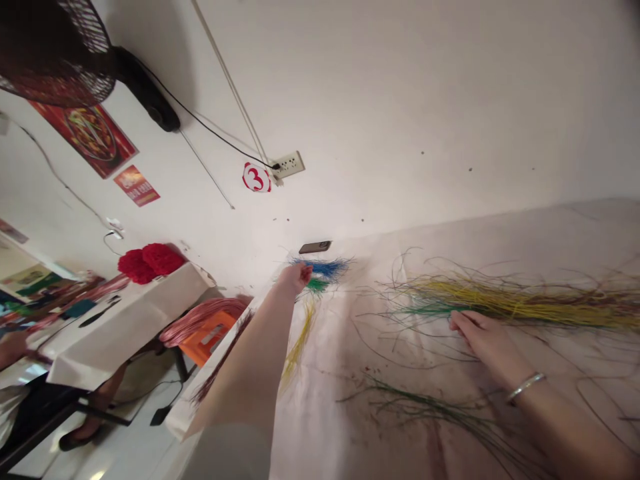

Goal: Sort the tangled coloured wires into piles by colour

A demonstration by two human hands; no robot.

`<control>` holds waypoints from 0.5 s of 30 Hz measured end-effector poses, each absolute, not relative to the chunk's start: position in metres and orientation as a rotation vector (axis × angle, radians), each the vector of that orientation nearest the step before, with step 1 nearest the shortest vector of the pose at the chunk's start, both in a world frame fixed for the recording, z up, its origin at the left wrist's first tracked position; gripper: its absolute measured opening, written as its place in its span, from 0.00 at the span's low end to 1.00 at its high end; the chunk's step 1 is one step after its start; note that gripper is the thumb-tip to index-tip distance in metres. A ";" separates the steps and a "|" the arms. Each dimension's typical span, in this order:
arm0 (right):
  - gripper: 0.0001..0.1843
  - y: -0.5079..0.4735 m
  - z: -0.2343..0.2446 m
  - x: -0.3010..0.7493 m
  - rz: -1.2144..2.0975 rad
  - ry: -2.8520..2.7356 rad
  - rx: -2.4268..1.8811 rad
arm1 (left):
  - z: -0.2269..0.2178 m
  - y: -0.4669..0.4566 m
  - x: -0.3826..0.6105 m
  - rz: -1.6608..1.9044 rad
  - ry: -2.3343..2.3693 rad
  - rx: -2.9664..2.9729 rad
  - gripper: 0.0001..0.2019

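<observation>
My left hand (296, 277) reaches far across the white-covered table (350, 413) and closes on a bunch of blue strands (327, 268), with green ones (316, 285) just beside it. A yellow bundle (299, 343) trails back under that arm. My right hand (487, 343), with a silver bangle (524, 386) on the wrist, lies flat with fingers stretched on a long heap of yellow and green strands (520, 303). More loose green strands (430, 410) lie nearer to me.
A dark phone (315, 247) lies at the table's far edge by the wall. At left stand another white-covered table (125, 320) with red pompoms (147, 261), an orange stool (207, 337) with red strands, and a seated person's legs (95, 407). A fan (55, 50) hangs above.
</observation>
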State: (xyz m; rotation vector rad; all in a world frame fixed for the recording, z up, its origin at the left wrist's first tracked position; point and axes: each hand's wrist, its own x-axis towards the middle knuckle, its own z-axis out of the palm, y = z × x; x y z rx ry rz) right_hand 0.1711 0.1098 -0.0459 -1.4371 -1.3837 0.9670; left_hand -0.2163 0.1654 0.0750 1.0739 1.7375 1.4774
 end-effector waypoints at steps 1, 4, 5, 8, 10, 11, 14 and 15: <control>0.19 0.110 -0.044 0.171 0.962 -1.382 -1.448 | 0.071 0.166 -0.214 1.428 1.801 1.073 0.17; 0.20 0.113 -0.037 0.171 0.946 -1.371 -1.508 | 0.054 0.160 -0.201 1.302 1.949 1.068 0.15; 0.19 0.114 -0.035 0.171 0.920 -1.353 -1.507 | 0.049 0.156 -0.193 1.267 1.976 1.103 0.14; 0.19 0.120 -0.031 0.170 0.814 -1.216 -1.485 | 0.035 0.138 -0.156 1.153 1.964 1.310 0.10; 0.18 0.124 -0.034 0.169 0.784 -1.124 -1.462 | 0.030 0.125 -0.121 1.041 1.873 1.514 0.08; 0.18 0.125 -0.035 0.169 0.783 -1.086 -1.446 | 0.028 0.119 -0.103 0.976 1.815 1.616 0.07; 0.17 0.126 -0.038 0.170 0.818 -0.999 -1.417 | 0.022 0.108 -0.052 0.596 1.678 2.164 0.08; 0.17 0.125 -0.038 0.171 0.835 -0.987 -1.416 | 0.018 0.107 -0.039 0.515 1.665 2.251 0.08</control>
